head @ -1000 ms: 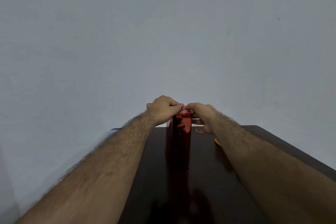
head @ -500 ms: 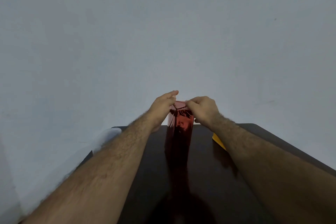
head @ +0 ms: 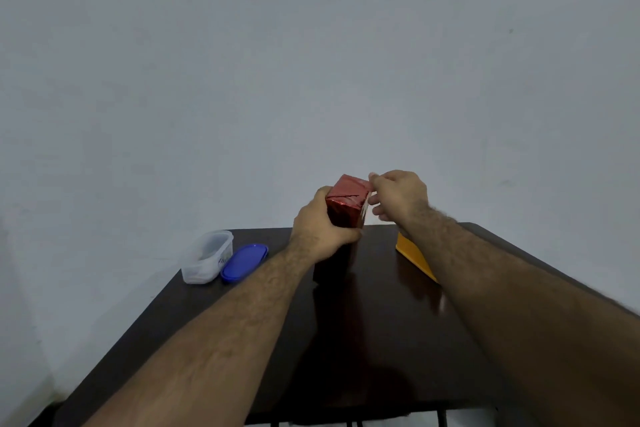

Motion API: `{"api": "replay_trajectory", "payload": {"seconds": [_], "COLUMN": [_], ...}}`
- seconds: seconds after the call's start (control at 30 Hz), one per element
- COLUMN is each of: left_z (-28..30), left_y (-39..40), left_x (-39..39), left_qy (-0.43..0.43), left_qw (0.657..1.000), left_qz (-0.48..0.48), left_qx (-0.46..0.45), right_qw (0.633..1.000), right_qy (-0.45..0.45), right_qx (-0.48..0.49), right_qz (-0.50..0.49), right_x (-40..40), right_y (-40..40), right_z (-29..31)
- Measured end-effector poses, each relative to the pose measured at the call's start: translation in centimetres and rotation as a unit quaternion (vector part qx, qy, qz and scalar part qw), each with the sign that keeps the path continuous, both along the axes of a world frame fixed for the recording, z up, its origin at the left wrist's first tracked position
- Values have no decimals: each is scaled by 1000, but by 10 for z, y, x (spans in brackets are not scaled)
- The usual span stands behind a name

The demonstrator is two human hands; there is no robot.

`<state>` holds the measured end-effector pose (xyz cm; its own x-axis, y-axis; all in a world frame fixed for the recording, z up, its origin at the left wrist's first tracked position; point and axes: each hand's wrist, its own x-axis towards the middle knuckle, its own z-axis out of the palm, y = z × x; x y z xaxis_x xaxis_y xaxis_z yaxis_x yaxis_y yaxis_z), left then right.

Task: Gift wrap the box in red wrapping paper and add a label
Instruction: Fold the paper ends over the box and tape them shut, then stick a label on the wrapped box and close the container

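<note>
The box (head: pixel 347 201), wrapped in shiny red paper, is lifted off the dark surface (head: pixel 363 340) and tilted, its folded end face turned toward the camera with a crease line running across it. The left hand (head: pixel 320 230) wraps around the box's lower left side, fingers curled behind it and thumb across the front, so its grip is pressed firmly onto the box. The right hand (head: pixel 398 199) is at the box's upper right corner, thumb and forefinger pinched together at the edge of the paper; whether they pinch the paper itself or a small piece of tape is hard to tell, since the spot is blurred. A pale patch shows on the box's right side just below those fingers.

At the far left of the surface stands a clear plastic container (head: pixel 207 258), and just beside it on its right lies a blue oval lid (head: pixel 245 262). On the far right, partly hidden behind the right forearm, lies a flat yellow sheet (head: pixel 414 255). A plain grey wall (head: pixel 311 62) fills the background.
</note>
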<state>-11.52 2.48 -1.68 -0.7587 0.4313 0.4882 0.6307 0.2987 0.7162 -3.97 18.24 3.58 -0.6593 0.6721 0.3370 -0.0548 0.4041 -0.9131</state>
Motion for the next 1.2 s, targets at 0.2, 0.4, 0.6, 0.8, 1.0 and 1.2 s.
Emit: {"api": "replay_trajectory", "payload": {"seconds": [0.2,0.4,0.6,0.8,1.0,1.2], "left_z": [-11,-32,-60,-65,-94,-97], "left_y": [-31,-41,-54,-31,-6,3], "left_x": [-3,-3,-11,-16,-34,-49], "left_qy": [50,154,-36,-241,-358,-366], "left_qw": [973,896,942,965,930,924], "left_qz": [-163,-199,-246,-47,-46,-61], "left_qx": [-154,-367,-225,93,64,92], "right_qw": [988,954,957,969,934,943], "right_qy": [-151,-294,-264,-124,-115,-83], "right_qx": [-29,-7,-77,-173,-247,-253], "right_qz": [23,65,92,129,230,201], "right_x": [21,26,26,0,-25,-36], "right_y": [4,-1,-3,7,-2,6], "right_z": [-17,-73,-104,-105,-116,-132]}}
